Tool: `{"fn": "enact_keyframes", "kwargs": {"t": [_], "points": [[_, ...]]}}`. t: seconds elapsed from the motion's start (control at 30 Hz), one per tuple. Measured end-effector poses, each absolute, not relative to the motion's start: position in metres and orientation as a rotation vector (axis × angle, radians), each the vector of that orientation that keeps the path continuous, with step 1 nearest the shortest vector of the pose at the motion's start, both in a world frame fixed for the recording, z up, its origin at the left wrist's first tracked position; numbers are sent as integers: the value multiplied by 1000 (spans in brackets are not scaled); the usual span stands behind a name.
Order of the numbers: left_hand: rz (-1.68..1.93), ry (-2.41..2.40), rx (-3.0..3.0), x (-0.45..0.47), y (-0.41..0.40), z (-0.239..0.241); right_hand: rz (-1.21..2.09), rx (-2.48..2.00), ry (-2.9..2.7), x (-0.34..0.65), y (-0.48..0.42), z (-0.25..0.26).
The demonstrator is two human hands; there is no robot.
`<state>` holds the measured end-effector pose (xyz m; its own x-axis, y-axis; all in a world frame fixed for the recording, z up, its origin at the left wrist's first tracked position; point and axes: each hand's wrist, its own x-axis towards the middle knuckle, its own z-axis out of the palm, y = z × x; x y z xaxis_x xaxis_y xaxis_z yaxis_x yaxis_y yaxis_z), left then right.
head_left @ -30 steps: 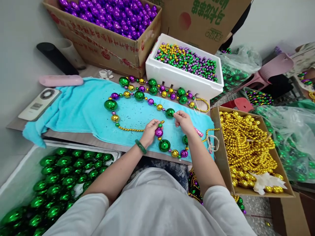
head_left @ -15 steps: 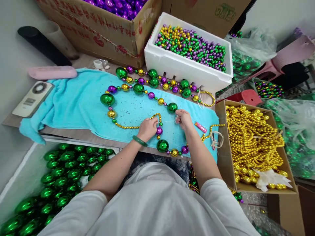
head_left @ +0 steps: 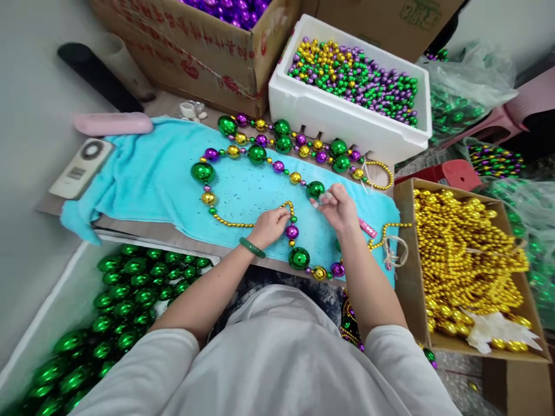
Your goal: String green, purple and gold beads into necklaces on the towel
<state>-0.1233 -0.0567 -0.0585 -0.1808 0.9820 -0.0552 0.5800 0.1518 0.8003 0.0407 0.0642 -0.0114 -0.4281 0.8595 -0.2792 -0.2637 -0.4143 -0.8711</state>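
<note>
A long necklace of green, gold and purple beads lies looped on a turquoise towel. My left hand, with a green bangle on the wrist, is closed on the strand of small gold beads near a purple bead. Beside the large green bead, my right hand has its fingers pinched together; what they hold is too thin to make out. A big green bead lies just below both hands.
A white foam box of small mixed beads stands behind the towel. A cardboard box of gold bead strands sits at the right, a tray of large green beads at the lower left, a box of purple beads at the back. A remote control lies left.
My right hand has moved up a little towards the large green bead, its fingers pinched. My left hand stays closed on the gold strand. The camera has shifted slightly.
</note>
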Motion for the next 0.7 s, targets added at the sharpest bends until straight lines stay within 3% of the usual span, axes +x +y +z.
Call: {"fn": "enact_keyframes", "kwargs": {"t": [0.13,0.33,0.4,0.5,0.7], "points": [[814,1865,1485,-123,-58,-54,1838,-1040,-1343,32,54,-17],[608,1953,1698,-119,-59,-48,901,-1303,-2582,18,36,-24],[589,1985,1709,-122,-60,-48,792,-1359,-2726,20,36,-21],[600,1973,1686,-126,-61,-48,1125,-1313,-2680,27,41,-21],[758,1857,1612,-123,-61,-47,1702,-1291,-1891,30,47,-37]]}}
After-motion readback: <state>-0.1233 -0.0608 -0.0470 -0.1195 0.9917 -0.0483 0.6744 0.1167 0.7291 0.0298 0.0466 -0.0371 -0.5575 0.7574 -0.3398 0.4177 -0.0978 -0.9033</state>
